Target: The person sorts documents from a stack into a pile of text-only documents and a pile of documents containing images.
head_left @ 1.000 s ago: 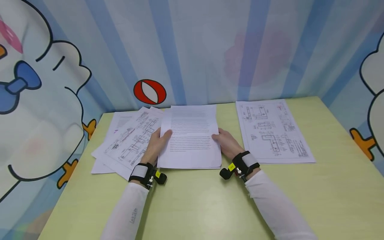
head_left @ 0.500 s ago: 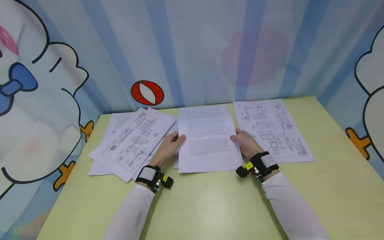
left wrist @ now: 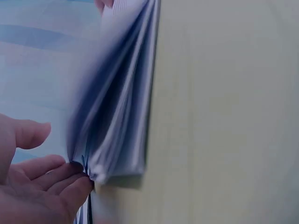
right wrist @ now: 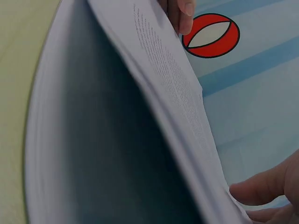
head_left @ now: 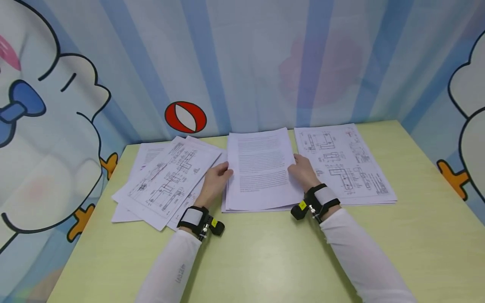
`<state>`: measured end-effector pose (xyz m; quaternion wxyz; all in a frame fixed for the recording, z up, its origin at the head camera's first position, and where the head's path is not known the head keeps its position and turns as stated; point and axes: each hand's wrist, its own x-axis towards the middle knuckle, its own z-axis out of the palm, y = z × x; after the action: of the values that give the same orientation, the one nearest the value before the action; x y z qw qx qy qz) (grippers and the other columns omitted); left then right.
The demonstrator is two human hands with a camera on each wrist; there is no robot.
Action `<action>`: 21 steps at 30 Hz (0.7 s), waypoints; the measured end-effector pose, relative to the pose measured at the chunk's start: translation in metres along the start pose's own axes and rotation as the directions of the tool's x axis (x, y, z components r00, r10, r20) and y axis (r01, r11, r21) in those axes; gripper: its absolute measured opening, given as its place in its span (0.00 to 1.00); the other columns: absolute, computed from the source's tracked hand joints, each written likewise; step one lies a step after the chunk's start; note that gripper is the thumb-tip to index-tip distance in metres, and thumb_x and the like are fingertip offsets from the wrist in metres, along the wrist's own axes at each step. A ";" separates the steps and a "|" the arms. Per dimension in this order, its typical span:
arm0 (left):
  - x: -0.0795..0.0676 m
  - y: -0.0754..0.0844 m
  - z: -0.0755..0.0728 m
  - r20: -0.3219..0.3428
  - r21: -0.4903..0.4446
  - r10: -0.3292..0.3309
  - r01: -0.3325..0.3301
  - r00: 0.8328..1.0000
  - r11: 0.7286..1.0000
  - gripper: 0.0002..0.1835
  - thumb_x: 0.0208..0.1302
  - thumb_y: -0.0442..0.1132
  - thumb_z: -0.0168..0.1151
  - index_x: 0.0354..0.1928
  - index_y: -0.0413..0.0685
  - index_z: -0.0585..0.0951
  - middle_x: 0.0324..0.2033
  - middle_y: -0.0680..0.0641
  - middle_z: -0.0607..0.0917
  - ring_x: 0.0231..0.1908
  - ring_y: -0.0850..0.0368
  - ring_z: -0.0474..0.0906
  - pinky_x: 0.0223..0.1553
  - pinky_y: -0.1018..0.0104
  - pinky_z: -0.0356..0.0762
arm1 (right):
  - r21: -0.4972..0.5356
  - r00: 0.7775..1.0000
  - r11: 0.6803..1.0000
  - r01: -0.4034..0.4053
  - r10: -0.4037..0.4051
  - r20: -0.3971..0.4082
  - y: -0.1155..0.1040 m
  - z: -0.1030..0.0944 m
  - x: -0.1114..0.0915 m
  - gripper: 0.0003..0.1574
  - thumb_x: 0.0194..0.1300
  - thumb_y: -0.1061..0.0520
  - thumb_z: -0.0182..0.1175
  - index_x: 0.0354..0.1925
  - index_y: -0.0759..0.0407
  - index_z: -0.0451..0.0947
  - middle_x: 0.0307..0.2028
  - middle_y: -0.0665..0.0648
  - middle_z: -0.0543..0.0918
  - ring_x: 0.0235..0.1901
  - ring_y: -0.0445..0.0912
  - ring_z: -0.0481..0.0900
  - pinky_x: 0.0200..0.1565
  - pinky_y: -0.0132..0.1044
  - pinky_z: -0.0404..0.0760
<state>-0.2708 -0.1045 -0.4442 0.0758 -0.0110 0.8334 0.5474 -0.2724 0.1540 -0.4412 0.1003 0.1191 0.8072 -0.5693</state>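
Note:
A stack of printed paper point(head_left: 261, 168) is between the two hands on the table, its sheets bowed and spread apart at the near edge. My left hand point(head_left: 216, 183) is at its left edge. In the left wrist view the left fingers point(left wrist: 56, 175) are fairly straight and touch the sheets' edge, with the thumb lifted off. At the right edge, my right hand point(head_left: 303, 172) holds the upper sheets, with its thumb point(right wrist: 257, 186) at the paper's edge. A dark gap shows beneath these sheets in the right wrist view. The right fingertips are partly hidden.
Overlapping sheets with line drawings point(head_left: 170, 181) lie fanned out at the left. Another pile of drawings point(head_left: 345, 168) lies at the right, close to the right hand. A striped curtain point(head_left: 261, 63) hangs behind the pale yellow table point(head_left: 257, 252).
Both hands have shifted right with the stack, uncovering more of the left drawings. Its sheets now look bowed and tilted back; the right hand has since moved slightly back left. The left thumb no longer grips.

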 end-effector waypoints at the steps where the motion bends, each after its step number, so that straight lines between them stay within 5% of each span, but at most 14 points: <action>1: 0.000 0.000 0.001 -0.007 -0.005 -0.003 0.003 1.000 1.000 0.28 0.68 0.42 0.51 0.67 0.42 0.63 0.66 0.42 0.68 0.64 0.50 0.66 0.66 0.54 0.64 | -0.017 1.000 1.000 0.012 -0.012 -0.001 -0.001 0.000 -0.001 0.35 0.62 0.67 0.43 0.68 0.62 0.56 0.60 0.65 0.71 0.56 0.56 0.69 0.62 0.54 0.65; 5: 0.000 -0.003 0.001 -0.013 0.014 -0.020 0.020 1.000 1.000 0.27 0.68 0.45 0.49 0.67 0.44 0.65 0.66 0.43 0.69 0.64 0.51 0.66 0.65 0.54 0.65 | -0.155 0.999 0.987 0.050 -0.052 -0.010 -0.007 -0.002 -0.006 0.34 0.63 0.61 0.47 0.67 0.66 0.58 0.61 0.68 0.70 0.57 0.58 0.70 0.60 0.54 0.70; 12: -0.002 -0.008 -0.016 0.002 0.057 0.012 -0.012 1.000 0.998 0.26 0.68 0.46 0.49 0.64 0.44 0.69 0.64 0.45 0.72 0.63 0.53 0.68 0.64 0.54 0.67 | -0.363 0.994 0.926 0.106 -0.105 0.021 -0.016 -0.002 -0.018 0.36 0.67 0.52 0.46 0.68 0.68 0.56 0.68 0.70 0.61 0.68 0.63 0.57 0.64 0.58 0.64; 16: -0.009 -0.006 -0.038 0.010 0.101 0.065 -0.066 0.998 0.993 0.25 0.68 0.47 0.50 0.63 0.43 0.71 0.62 0.44 0.75 0.60 0.53 0.71 0.61 0.53 0.70 | -0.398 0.984 0.902 0.164 -0.179 0.000 -0.019 0.008 -0.022 0.34 0.67 0.51 0.47 0.67 0.66 0.60 0.65 0.69 0.67 0.63 0.62 0.65 0.58 0.57 0.71; 21: -0.020 0.002 -0.082 -0.041 0.199 0.062 -0.052 0.997 0.979 0.24 0.69 0.48 0.48 0.63 0.46 0.71 0.61 0.44 0.75 0.61 0.50 0.70 0.62 0.49 0.68 | -0.346 0.954 0.897 0.274 -0.300 -0.022 -0.030 0.034 -0.030 0.30 0.67 0.53 0.48 0.65 0.63 0.65 0.57 0.69 0.76 0.47 0.61 0.78 0.45 0.51 0.78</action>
<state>-0.2605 -0.1797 -0.4082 0.0412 0.0076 0.8852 0.4632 -0.2518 0.1101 -0.4162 0.0039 0.0008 0.9050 -0.4254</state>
